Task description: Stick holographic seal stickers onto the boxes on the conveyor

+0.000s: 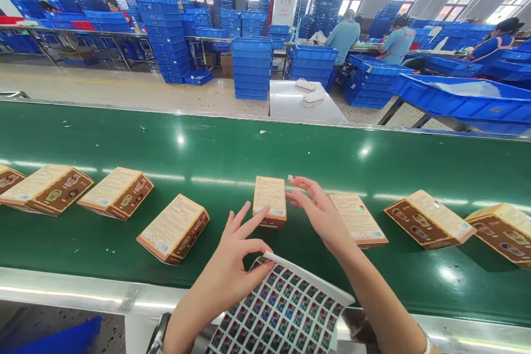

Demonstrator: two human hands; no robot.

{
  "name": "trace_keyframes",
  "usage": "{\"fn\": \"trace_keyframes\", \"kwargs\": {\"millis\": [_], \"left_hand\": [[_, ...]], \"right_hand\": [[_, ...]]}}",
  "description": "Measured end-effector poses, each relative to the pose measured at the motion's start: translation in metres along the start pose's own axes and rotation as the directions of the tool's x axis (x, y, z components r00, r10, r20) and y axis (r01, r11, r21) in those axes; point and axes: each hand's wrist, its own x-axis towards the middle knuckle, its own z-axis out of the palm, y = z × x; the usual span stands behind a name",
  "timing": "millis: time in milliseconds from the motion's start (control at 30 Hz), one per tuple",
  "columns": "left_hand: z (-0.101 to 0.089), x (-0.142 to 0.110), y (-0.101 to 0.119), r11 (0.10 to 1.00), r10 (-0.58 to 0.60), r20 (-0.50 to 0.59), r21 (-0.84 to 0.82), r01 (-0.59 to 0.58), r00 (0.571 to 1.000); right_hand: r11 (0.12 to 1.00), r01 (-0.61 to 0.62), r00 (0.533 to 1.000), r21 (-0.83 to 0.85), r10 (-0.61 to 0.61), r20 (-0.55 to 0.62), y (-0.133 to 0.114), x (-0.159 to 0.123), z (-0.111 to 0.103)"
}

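My left hand (230, 257) pinches the top edge of a sheet of small shiny stickers (282, 304) between thumb and forefinger. Its other fingers stretch forward, one of them at the near part of a brown and cream box (269, 193). Just right of that box is my right hand (321, 213), with a single small sticker (291, 177) at its fingertips. Partly behind my right hand and wrist lies another box (359, 218), which bears a shiny sticker (360, 208) on its upper face.
A green conveyor belt (224, 141) runs across in front of me. More boxes lie on it, including a tilted one (174, 227) to the left and another (429, 218) to the right. Beyond are a metal table (290, 102), stacked blue crates (252, 69) and several people at benches.
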Motion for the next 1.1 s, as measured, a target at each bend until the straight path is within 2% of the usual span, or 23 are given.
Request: {"fn": "trace_keyframes", "kwargs": {"millis": [100, 200, 333, 567, 833, 867, 933, 1033, 1100], "left_hand": [[0.007, 0.005, -0.002, 0.999, -0.023, 0.075, -0.038, 0.026, 0.997], [0.012, 0.006, -0.001, 0.992, -0.036, 0.084, -0.115, 0.045, 0.996], [0.014, 0.007, 0.0, 0.992, -0.001, 0.097, -0.124, 0.013, 0.995], [0.02, 0.012, 0.003, 0.991, 0.056, 0.127, -0.127, -0.039, 0.99], [0.017, 0.013, 0.0, 0.991, 0.077, 0.149, -0.12, -0.059, 0.986], [0.02, 0.016, 0.001, 0.991, 0.075, 0.154, -0.121, -0.057, 0.985], [0.035, 0.024, 0.009, 0.989, 0.077, 0.162, -0.139, -0.055, 0.984], [0.06, 0.035, 0.031, 0.971, 0.061, 0.149, -0.238, -0.024, 0.987], [0.07, 0.034, 0.048, 0.934, -0.031, 0.141, -0.347, 0.079, 0.99]], "right_hand": [[0.996, -0.052, 0.998, 0.065, 0.055, -0.044, 0.002, 0.008, 0.006], [0.994, -0.081, 0.993, 0.07, 0.086, -0.075, 0.002, 0.008, 0.009], [0.995, -0.087, 0.985, 0.057, 0.094, -0.142, 0.004, 0.007, 0.012], [0.999, -0.045, 0.966, -0.025, 0.037, -0.254, 0.014, 0.003, 0.009], [0.971, -0.01, 0.944, -0.241, -0.071, -0.323, 0.008, -0.003, 0.017], [0.967, -0.011, 0.941, -0.254, -0.076, -0.329, 0.01, 0.001, 0.01], [0.963, -0.018, 0.938, -0.269, -0.077, -0.337, 0.015, 0.011, -0.016], [0.957, -0.011, 0.935, -0.289, -0.093, -0.342, 0.014, 0.016, -0.076], [0.932, 0.04, 0.938, -0.36, -0.159, -0.307, -0.001, 0.002, -0.111]]}}
